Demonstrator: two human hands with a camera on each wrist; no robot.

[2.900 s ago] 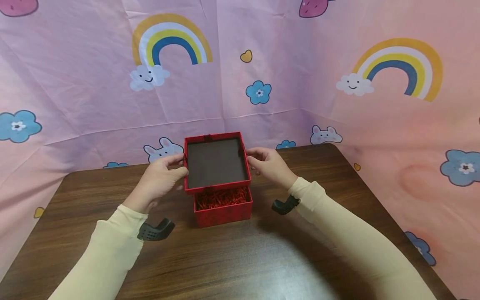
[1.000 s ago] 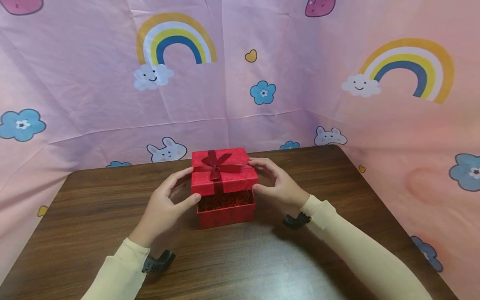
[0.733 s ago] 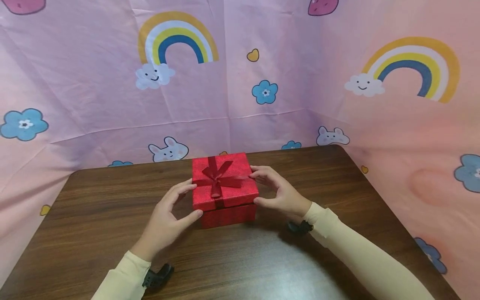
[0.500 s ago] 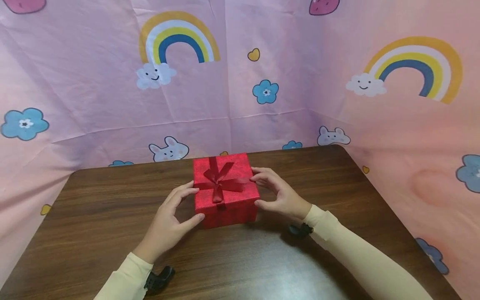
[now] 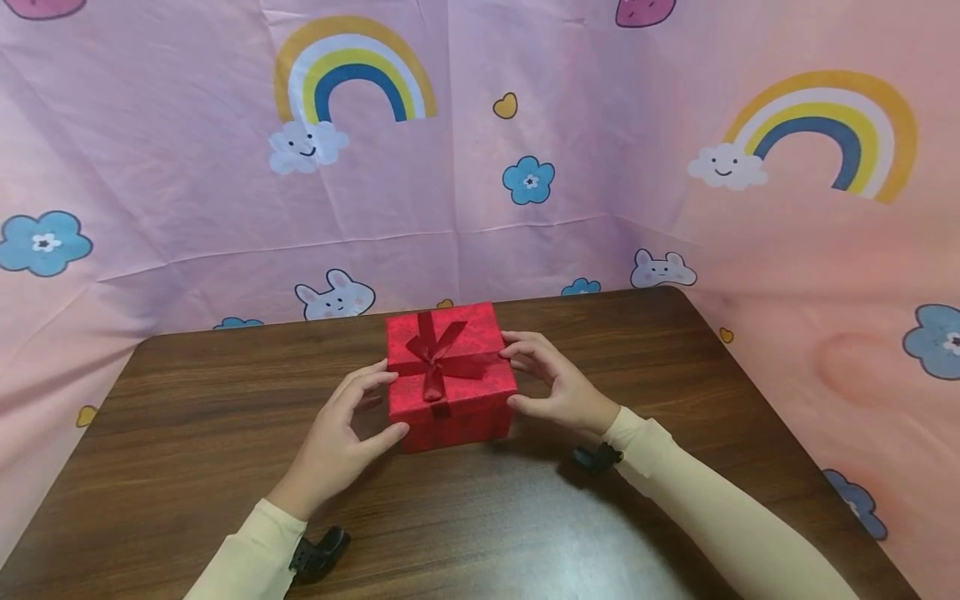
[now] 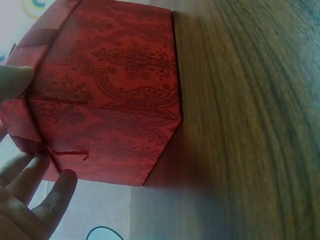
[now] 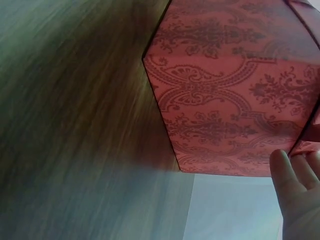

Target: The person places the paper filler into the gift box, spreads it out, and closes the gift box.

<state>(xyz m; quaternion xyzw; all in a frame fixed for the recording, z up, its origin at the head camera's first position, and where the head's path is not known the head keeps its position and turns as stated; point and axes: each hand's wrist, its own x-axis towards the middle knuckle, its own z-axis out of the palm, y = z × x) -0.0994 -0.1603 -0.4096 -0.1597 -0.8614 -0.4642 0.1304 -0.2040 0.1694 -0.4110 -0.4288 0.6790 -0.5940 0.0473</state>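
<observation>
A red patterned gift box (image 5: 459, 430) stands on the table, its lid (image 5: 480, 333) seated on top. Across the lid runs a dark red ribbon with a bow (image 5: 434, 365). My left hand (image 5: 330, 446) holds the lid's left side, thumb near the front corner and fingers farther back. On the opposite side my right hand (image 5: 561, 390) holds the lid the same way. In the left wrist view a thin red paper strand (image 6: 70, 152) sticks out under the lid's edge. The box's inside is hidden.
The box rests on a dark wood-grain table (image 5: 225, 417). Behind it and to the right hangs a pastel cloth (image 5: 585, 108) printed with rainbows and flowers. A black wrist device (image 5: 321, 554) sits at my left cuff, another black device (image 5: 597, 457) at the right.
The lid was held underside-up above the box of red shredded paper. It was turned bow-side up, then lowered onto the box. Over the last half second, almost nothing moved.
</observation>
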